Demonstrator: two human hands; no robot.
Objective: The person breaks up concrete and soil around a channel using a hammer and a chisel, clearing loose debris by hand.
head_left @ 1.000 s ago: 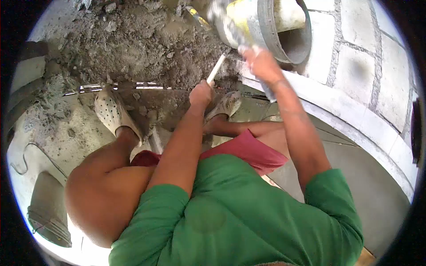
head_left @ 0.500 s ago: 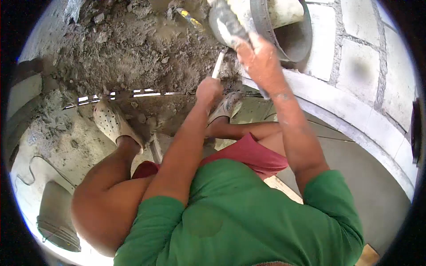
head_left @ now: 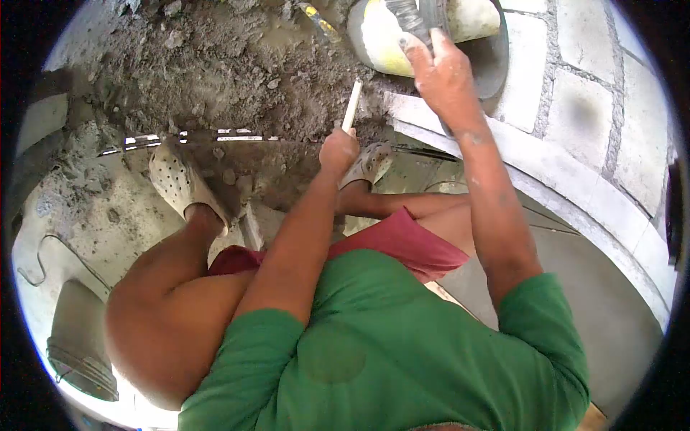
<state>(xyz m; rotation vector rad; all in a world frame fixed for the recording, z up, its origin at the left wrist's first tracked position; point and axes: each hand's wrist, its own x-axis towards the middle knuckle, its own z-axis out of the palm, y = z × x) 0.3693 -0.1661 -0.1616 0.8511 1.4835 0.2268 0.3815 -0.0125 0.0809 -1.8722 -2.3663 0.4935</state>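
My left hand point(head_left: 339, 151) is closed around a narrow white stick point(head_left: 352, 106), which points up over the dirt. My right hand point(head_left: 443, 75) grips a grey, mortar-smeared tool point(head_left: 407, 16). Its kind is not clear, and a dark end of it shows beneath my wrist. That hand is over a white and yellow container point(head_left: 381, 39) lying against a dark round bucket point(head_left: 492, 75). A pale, dirty object point(head_left: 472, 18) sits in the bucket's mouth.
Loose wet dirt point(head_left: 215, 79) spreads ahead of my clogs, with a yellow-handled tool point(head_left: 320, 21) on it. A block wall point(head_left: 578, 100) with a pale ledge point(head_left: 553, 183) curves along the right. A grey bucket point(head_left: 83, 337) is at lower left.
My right hand has moved slightly right with the grey tool, uncovering more of the white and yellow container. My left hand keeps its hold on the white stick, nearly still.
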